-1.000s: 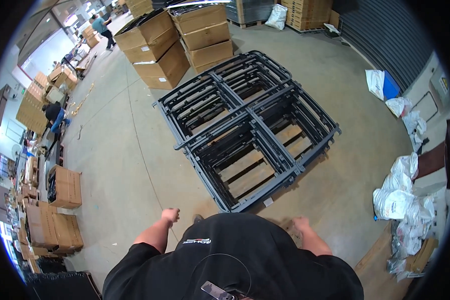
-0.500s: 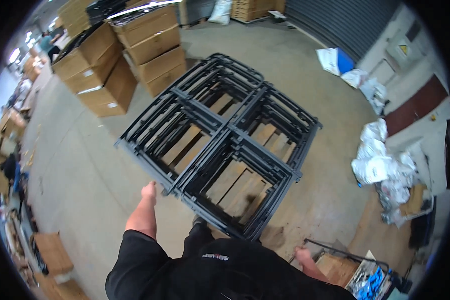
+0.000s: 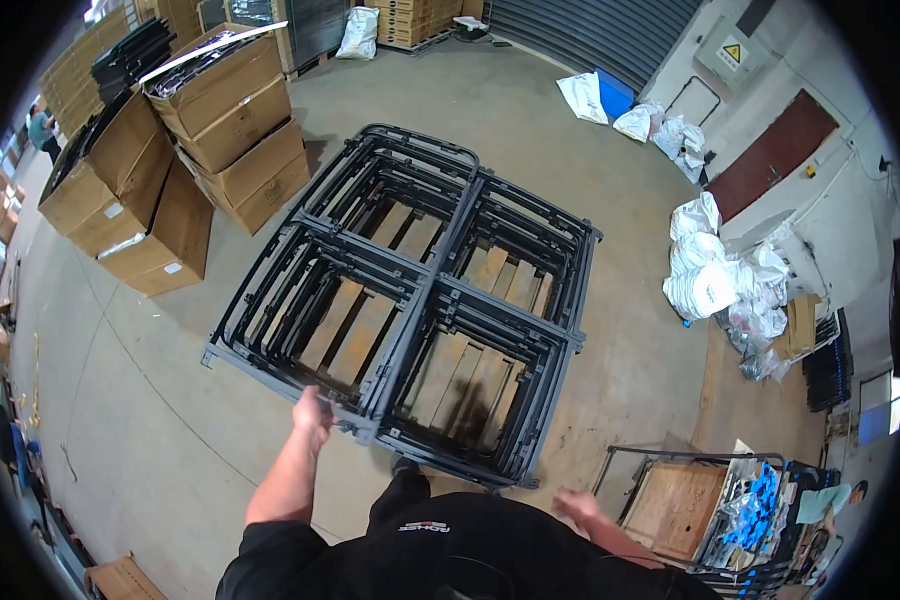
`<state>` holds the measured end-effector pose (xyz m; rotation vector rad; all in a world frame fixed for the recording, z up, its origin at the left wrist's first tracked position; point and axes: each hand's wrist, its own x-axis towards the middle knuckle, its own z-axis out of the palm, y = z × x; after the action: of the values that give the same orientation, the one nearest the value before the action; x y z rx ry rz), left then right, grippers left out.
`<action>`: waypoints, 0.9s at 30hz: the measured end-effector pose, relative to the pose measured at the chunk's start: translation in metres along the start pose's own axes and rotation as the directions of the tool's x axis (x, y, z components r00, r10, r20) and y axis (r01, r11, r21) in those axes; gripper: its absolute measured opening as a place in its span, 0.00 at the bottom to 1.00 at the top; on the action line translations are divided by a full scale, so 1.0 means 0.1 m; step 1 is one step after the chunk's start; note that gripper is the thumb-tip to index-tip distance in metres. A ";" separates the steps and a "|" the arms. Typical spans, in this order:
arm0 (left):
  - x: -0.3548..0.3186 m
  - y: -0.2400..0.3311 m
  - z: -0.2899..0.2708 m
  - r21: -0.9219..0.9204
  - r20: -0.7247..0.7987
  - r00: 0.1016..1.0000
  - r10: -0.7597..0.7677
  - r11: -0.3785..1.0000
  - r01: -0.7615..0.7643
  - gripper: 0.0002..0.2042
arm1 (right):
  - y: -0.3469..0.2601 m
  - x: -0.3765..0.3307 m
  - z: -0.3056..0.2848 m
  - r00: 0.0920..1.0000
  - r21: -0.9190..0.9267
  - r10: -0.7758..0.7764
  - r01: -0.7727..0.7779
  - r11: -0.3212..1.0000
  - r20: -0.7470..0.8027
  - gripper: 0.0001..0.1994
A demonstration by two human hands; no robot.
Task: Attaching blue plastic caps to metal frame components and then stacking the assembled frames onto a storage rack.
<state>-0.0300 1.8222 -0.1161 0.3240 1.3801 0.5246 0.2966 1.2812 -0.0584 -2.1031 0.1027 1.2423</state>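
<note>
reaching forward, the left hand (image 3: 313, 412) meets the near edge of the frames (image 3: 410, 300), its grip closed on a dark bar at the stack's near left side. the frames are black metal rectangles laid in four stacks on a wooden pallet (image 3: 460, 360), whose slats show through the openings; the whole lot sits on the concrete floor (image 3: 160, 420) just ahead of the person. the right hand (image 3: 577, 503) hangs low beside the body, apart from the frames, fingers loose and grasping nothing. cardboard boxes (image 3: 185, 150) stand stacked to the left, well apart from the frames. white bags (image 3: 715, 270) lie heaped to the right by the wall. a cart (image 3: 690, 500) with a wooden board stands near the right hand.
</note>
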 end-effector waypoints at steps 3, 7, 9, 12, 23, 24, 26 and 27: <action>-0.61 -0.10 0.44 -0.175 0.192 0.981 0.016 0.984 0.018 0.18 | -0.98 0.34 0.50 0.895 0.380 -0.245 0.093 0.920 0.373 0.12; -1.31 -0.29 1.20 -0.264 0.267 0.960 0.085 0.964 -0.012 0.13 | -2.49 0.27 1.16 0.898 0.426 -0.290 0.131 0.895 0.333 0.28; -1.71 -0.34 1.46 -0.266 0.336 0.941 0.045 0.963 0.049 0.13 | -2.98 0.35 1.18 0.887 0.567 -0.323 0.088 0.819 0.329 0.37; -2.02 -0.51 1.70 -0.274 0.442 0.896 0.026 0.956 0.108 0.11 | -3.17 0.90 0.82 0.807 0.597 -0.297 -0.084 0.798 0.511 0.32; -2.26 -0.28 0.81 0.372 0.514 0.846 -0.139 0.925 -0.074 0.17 | -3.12 0.30 1.50 0.955 0.358 -0.161 0.064 0.932 0.248 0.13; -2.30 -0.20 0.68 0.365 0.516 0.846 -0.136 0.928 -0.074 0.17 | -3.18 0.25 1.43 0.962 0.321 -0.186 0.116 0.940 0.198 0.12; -2.30 -0.04 0.41 0.407 0.555 0.620 0.555 0.468 -0.784 0.11 | -3.34 0.16 1.28 0.959 0.215 -0.255 0.224 0.950 0.124 0.12; -2.26 0.07 0.24 0.403 0.588 0.301 0.751 0.051 -0.914 0.08 | -3.46 0.06 1.24 0.958 0.199 -0.272 0.249 0.948 0.094 0.10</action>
<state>-0.0306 1.7100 0.0818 1.9366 0.9405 0.8748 0.3421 1.6205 0.0764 -1.8105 -0.1084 1.1494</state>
